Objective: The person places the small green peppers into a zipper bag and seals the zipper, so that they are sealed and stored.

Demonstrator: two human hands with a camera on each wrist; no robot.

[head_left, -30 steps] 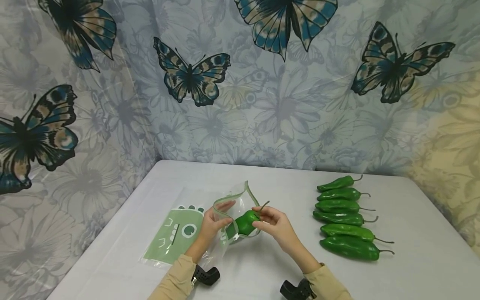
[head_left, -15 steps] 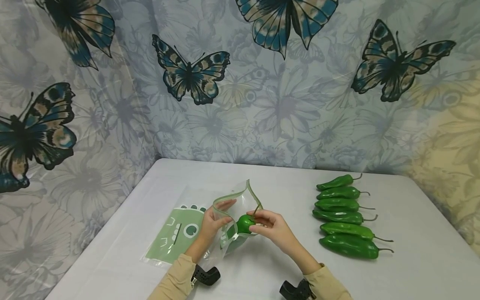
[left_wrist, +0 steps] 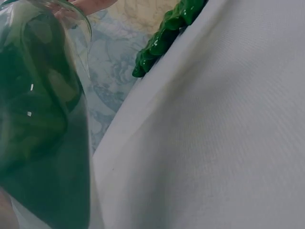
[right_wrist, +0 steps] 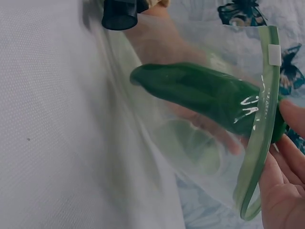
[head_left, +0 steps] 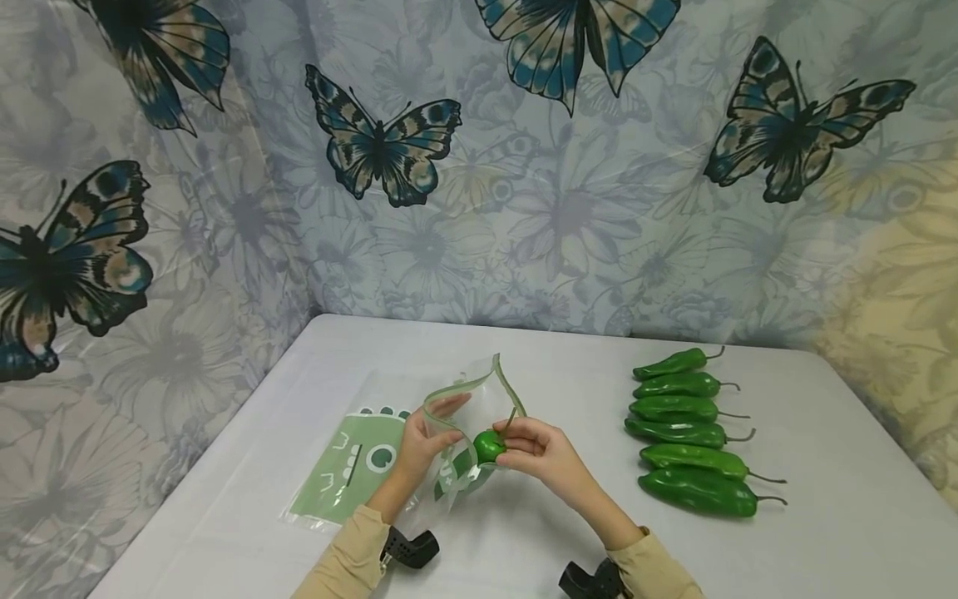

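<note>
A clear zip bag (head_left: pixel 479 398) with a green-edged mouth stands open above the table. My left hand (head_left: pixel 421 449) holds the bag at its left side, thumb and fingers spread around the mouth. A green chili pepper (head_left: pixel 489 447) lies mostly inside, stem end up at the opening. My right hand (head_left: pixel 540 448) grips the pepper near its stem, at the bag's right rim. In the right wrist view the pepper's long body (right_wrist: pixel 200 93) shows through the plastic, tip toward the bag's bottom, with the right fingers (right_wrist: pixel 281 176) beside the green zip edge. The left wrist view shows the bag (left_wrist: pixel 43 124) close up.
A row of several green peppers (head_left: pixel 677 434) lies on the right of the white table (head_left: pixel 569 366), stems pointing right. Flat on the left is a bag (head_left: pixel 348 466) printed with a green one-eyed face. A butterfly-patterned cloth (head_left: pixel 554 225) hangs behind the table.
My right hand has moved slightly left and down, and the pepper has slid deeper into the bag, so that less of it sticks out. The left hand has stayed nearly in place.
</note>
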